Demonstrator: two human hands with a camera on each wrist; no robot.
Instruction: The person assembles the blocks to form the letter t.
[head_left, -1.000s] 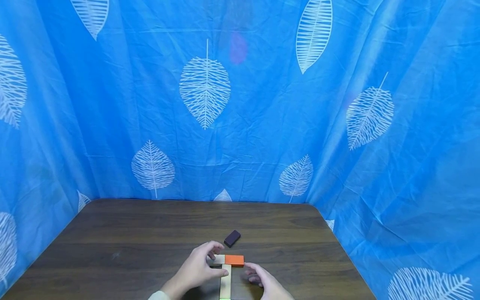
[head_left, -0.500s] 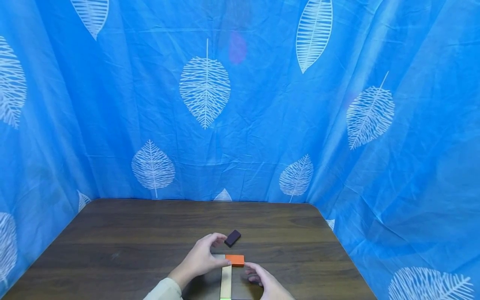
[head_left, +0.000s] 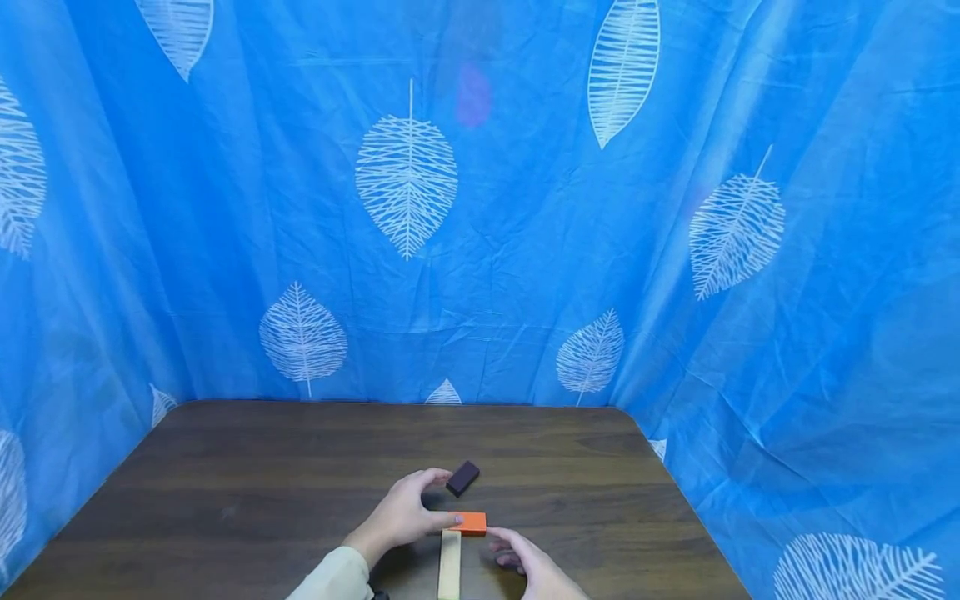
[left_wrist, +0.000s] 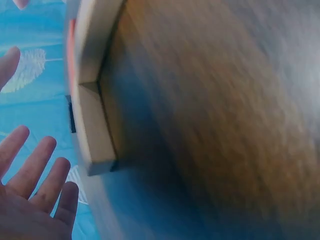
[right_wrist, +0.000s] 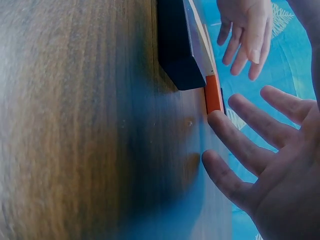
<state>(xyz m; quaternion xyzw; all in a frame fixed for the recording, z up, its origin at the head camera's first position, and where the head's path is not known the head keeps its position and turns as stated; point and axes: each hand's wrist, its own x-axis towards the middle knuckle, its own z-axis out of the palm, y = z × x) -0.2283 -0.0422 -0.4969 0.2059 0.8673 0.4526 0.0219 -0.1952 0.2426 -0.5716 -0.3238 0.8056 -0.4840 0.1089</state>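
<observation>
In the head view an orange block (head_left: 472, 524) lies crosswise at the far end of a pale wooden block (head_left: 449, 565). My left hand (head_left: 405, 512) is over its left side, thumb overlapping the orange block and fingertips right at a dark block (head_left: 462, 478) beyond. In the left wrist view the left fingers (left_wrist: 50, 187) are spread, holding nothing, beside another pale block (left_wrist: 97, 132) that the hand hides in the head view. My right hand (head_left: 534, 565) lies to the right, one fingertip at the orange block's right end; its fingers (right_wrist: 245, 150) are spread in the right wrist view.
A dark block (right_wrist: 180, 55) stands close in the right wrist view, in front of the orange one. The blocks lie on a brown wooden table (head_left: 300, 450). Blue cloth (head_left: 510, 250) with white leaf prints hangs behind and at both sides.
My left hand has moved forward and slightly right, from around the pale block's left end toward the dark block; its thumb now overlaps the orange block. The right hand has barely moved.
</observation>
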